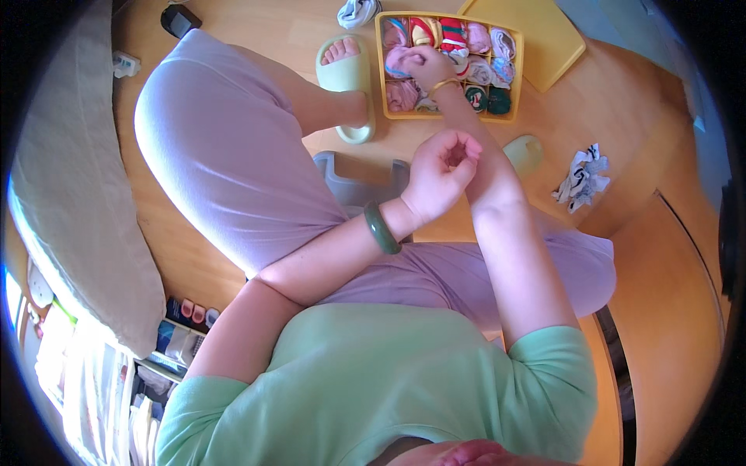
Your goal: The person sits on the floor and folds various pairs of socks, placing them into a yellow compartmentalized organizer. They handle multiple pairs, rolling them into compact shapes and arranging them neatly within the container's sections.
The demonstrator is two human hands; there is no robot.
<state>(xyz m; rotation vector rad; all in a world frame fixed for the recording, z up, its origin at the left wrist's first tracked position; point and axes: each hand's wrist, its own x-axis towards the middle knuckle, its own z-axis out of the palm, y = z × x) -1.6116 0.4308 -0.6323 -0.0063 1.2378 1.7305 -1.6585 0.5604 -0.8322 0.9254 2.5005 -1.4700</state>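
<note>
My right hand [430, 69], with a gold bracelet at its wrist, reaches into a yellow divided storage box [518, 76]. Its curled fingers are on a pink rolled sock [398, 62] with a blue edge, at the left of the middle row. Part of that sock and several compartments are hidden by the hand and forearm. My left hand [444, 166] is held above my lap, beside the right forearm, loosely curled and with nothing visible in it. A green bangle circles its wrist. Around the pink sock, other rolled socks [453, 35] fill compartments.
A yellow lid [551, 43] lies partly behind the box. Loose white-and-black socks [583, 177] lie on the wooden floor at right; a striped sock bundle [358, 13] is at the top. A grey stool [361, 185] shows between my legs. A wooden cabinet [664, 279] stands at right.
</note>
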